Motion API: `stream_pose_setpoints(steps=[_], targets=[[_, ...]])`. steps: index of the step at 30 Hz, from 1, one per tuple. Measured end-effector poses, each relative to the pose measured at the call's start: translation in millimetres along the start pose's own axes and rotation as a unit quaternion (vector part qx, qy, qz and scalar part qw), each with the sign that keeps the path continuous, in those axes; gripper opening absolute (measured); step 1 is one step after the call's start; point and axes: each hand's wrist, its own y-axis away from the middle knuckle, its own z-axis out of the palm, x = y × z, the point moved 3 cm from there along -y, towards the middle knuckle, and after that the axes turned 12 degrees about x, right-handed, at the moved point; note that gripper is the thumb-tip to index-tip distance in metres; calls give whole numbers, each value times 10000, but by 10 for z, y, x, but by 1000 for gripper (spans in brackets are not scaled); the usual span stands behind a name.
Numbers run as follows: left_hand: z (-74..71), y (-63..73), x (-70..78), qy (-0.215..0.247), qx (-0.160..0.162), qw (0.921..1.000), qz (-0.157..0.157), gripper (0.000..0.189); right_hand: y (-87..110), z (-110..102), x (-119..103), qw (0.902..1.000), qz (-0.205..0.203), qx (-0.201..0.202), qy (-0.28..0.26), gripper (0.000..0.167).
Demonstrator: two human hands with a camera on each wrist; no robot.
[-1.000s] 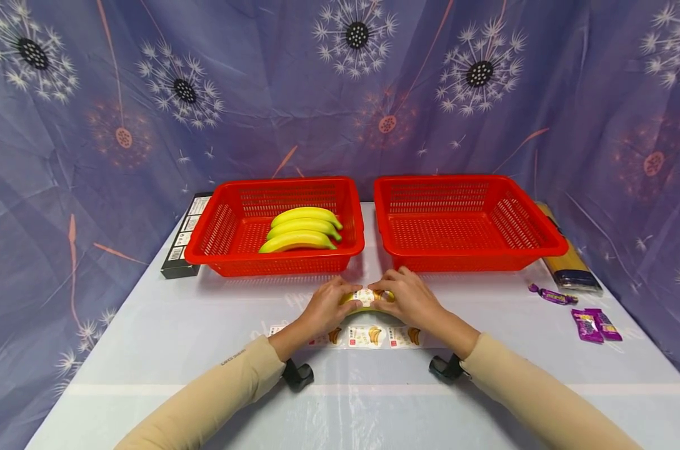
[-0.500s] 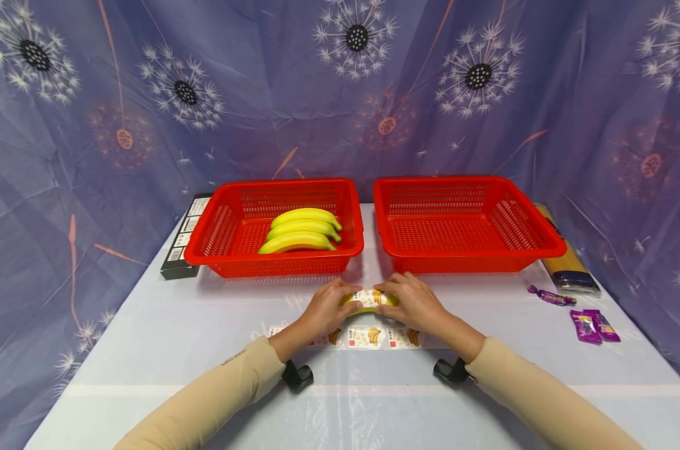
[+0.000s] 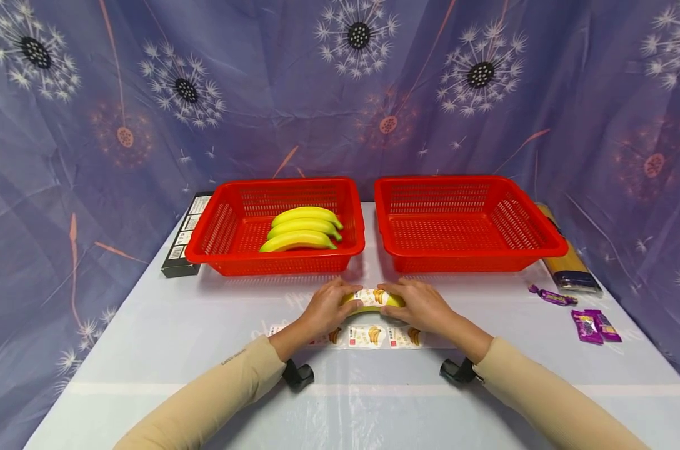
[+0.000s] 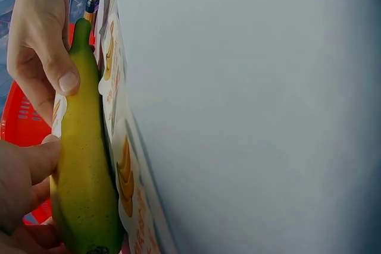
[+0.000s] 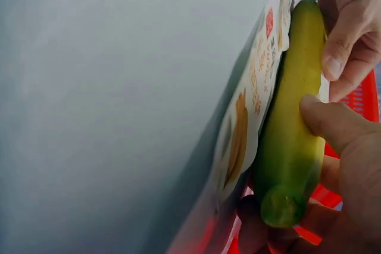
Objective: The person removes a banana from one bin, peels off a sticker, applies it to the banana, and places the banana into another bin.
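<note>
Both hands are occupied with one banana (image 4: 89,147). The blunt end is grasped by the left hand (image 3: 327,302), the stem end by the right hand (image 3: 421,305), thumbs on the near side, fingers to the far side. The banana lies crosswise at the middle of the worktop (image 3: 368,412), in front of the gap between the baskets. A printed label (image 3: 370,297) is seen along its top, between the two grips.

The step is judged to be smoothing the label on. Best done with the fruit steadied by the left hand while the label is pressed outward along the curve by the right, lightly, so that no crease is trapped and no edge is left lifted.

Nearer the person, a strip of labels (image 3: 367,337) is laid out. Beyond, three bananas (image 3: 300,228) are held in the left basket (image 3: 278,265); no fruit is seen in the right basket (image 3: 447,231).

Hidden: the underside of the fruit, and parts of the strip under the forearms. Whether the label's ends are stuck down cannot be told; its small print is unreadable.
</note>
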Motion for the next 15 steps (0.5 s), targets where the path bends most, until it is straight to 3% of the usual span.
stream_pose_setpoints(steps=[4, 10, 15], targets=[[8, -15, 14, -142, -10, 9999, -26, 39, -7, 8, 7, 9999, -12, -89, -70, 52], [41, -47, 64, -702, 98, 9972, 226, 40, -20, 6, -2, 9999, 13, -115, -30, 51], [52, -43, 75, -670, 210, 9974, 139, 39, -12, 6, -3, 9999, 40, -102, -9, 50]])
